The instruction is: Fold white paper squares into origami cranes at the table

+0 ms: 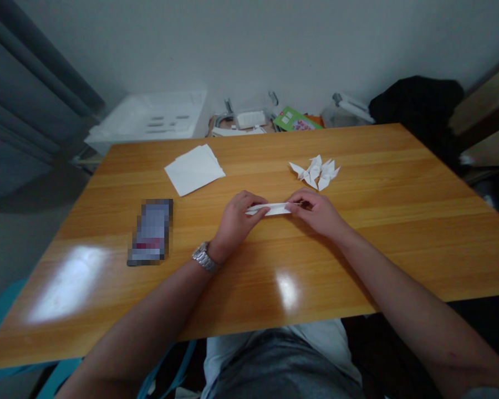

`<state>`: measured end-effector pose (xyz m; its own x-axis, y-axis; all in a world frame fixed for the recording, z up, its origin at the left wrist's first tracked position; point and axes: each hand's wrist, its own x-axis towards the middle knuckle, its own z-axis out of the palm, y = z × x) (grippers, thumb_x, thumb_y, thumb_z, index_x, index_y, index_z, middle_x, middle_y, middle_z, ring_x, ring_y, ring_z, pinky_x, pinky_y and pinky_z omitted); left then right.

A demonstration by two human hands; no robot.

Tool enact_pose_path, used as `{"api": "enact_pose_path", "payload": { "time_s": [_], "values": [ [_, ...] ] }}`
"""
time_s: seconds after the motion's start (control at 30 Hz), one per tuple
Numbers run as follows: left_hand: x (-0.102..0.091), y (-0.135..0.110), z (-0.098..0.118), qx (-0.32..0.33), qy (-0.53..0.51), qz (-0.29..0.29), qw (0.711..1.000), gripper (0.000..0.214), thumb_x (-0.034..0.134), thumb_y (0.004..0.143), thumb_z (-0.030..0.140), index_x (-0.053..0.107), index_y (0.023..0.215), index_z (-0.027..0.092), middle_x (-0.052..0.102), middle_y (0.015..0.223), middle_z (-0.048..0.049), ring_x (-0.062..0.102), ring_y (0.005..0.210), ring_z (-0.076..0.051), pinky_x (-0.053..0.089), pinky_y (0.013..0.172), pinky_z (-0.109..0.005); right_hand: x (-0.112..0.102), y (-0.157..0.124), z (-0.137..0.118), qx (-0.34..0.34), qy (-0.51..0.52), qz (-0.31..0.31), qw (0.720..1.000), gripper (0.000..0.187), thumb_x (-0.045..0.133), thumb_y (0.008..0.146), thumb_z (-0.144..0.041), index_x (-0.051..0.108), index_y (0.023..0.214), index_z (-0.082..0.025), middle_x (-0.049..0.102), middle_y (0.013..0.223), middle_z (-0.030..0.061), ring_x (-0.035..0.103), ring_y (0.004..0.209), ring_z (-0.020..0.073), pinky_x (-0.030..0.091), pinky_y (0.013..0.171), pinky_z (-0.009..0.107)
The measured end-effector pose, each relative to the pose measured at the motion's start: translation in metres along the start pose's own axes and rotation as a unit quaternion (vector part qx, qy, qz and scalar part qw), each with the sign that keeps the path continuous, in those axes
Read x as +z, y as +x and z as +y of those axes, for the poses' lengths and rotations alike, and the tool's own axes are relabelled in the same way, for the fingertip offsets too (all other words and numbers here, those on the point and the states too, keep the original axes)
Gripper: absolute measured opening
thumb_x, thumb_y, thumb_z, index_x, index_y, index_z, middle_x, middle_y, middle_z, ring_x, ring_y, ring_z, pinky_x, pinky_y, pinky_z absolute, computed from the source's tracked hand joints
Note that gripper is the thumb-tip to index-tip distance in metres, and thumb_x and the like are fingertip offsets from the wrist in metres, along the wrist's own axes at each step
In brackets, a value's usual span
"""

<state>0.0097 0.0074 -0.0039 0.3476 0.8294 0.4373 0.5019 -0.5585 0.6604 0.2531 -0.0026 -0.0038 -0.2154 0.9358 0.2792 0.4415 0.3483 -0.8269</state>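
Note:
A narrow folded strip of white paper [273, 209] lies on the wooden table [399, 233] between my two hands. My left hand [235, 221], with a metal watch at the wrist, pinches the strip's left end with curled fingers. My right hand [318, 210] pinches its right end. Both hands rest on the tabletop near its middle. Just beyond my right hand sits a small cluster of folded white paper figures [316, 172].
A stack of white paper sheets [194, 169] lies at the far left of the table. A phone [151, 231] lies flat to the left of my left hand. Behind the table stand a white plastic crate [149, 119], clutter and a dark bag [416, 108].

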Motion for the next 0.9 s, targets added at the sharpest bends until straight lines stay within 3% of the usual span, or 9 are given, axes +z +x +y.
{"api": "enact_pose_path", "payload": {
  "time_s": [0.2, 0.47, 0.7, 0.9],
  "values": [
    [-0.002, 0.001, -0.002, -0.006, 0.009, -0.002, 1.000, 0.008, 0.071, 0.093, 0.028, 0.075, 0.093, 0.021, 0.073, 0.091, -0.0029, 0.065, 0.088, -0.019, 0.051, 0.081, -0.034, -0.001, 0.000, 0.001, 0.009, -0.013, 0.000, 1.000, 0.017, 0.069, 0.092, -0.039, 0.072, 0.089, -0.022, 0.069, 0.089, 0.0054, 0.062, 0.082, 0.0207, 0.046, 0.072, 0.035],
    [0.001, 0.000, 0.002, 0.015, 0.013, -0.035, 0.999, 0.009, 0.070, 0.094, 0.028, 0.077, 0.092, 0.022, 0.070, 0.088, -0.0033, 0.063, 0.088, -0.019, 0.050, 0.082, -0.035, 0.006, -0.002, -0.009, -0.057, -0.068, -0.024, 0.996, 0.012, 0.071, 0.092, -0.034, 0.076, 0.096, -0.024, 0.067, 0.097, 0.0074, 0.063, 0.095, 0.0239, 0.049, 0.085, 0.040],
    [0.004, 0.000, 0.003, 0.029, 0.039, -0.054, 0.997, 0.008, 0.069, 0.095, 0.025, 0.074, 0.091, 0.021, 0.069, 0.089, -0.0038, 0.061, 0.089, -0.020, 0.049, 0.083, -0.035, 0.009, -0.003, -0.008, -0.039, -0.065, -0.044, 0.996, 0.019, 0.068, 0.095, -0.040, 0.077, 0.092, -0.023, 0.065, 0.091, 0.0069, 0.062, 0.088, 0.0228, 0.048, 0.078, 0.037],
    [0.006, -0.001, 0.003, 0.045, 0.042, -0.074, 0.995, 0.008, 0.068, 0.095, 0.026, 0.073, 0.093, 0.020, 0.070, 0.092, -0.0042, 0.061, 0.091, -0.020, 0.048, 0.085, -0.035, 0.013, -0.002, -0.010, -0.068, -0.092, -0.045, 0.992, 0.018, 0.069, 0.095, -0.037, 0.076, 0.088, -0.022, 0.064, 0.088, 0.0069, 0.061, 0.086, 0.0226, 0.047, 0.077, 0.037]
  ]
}}
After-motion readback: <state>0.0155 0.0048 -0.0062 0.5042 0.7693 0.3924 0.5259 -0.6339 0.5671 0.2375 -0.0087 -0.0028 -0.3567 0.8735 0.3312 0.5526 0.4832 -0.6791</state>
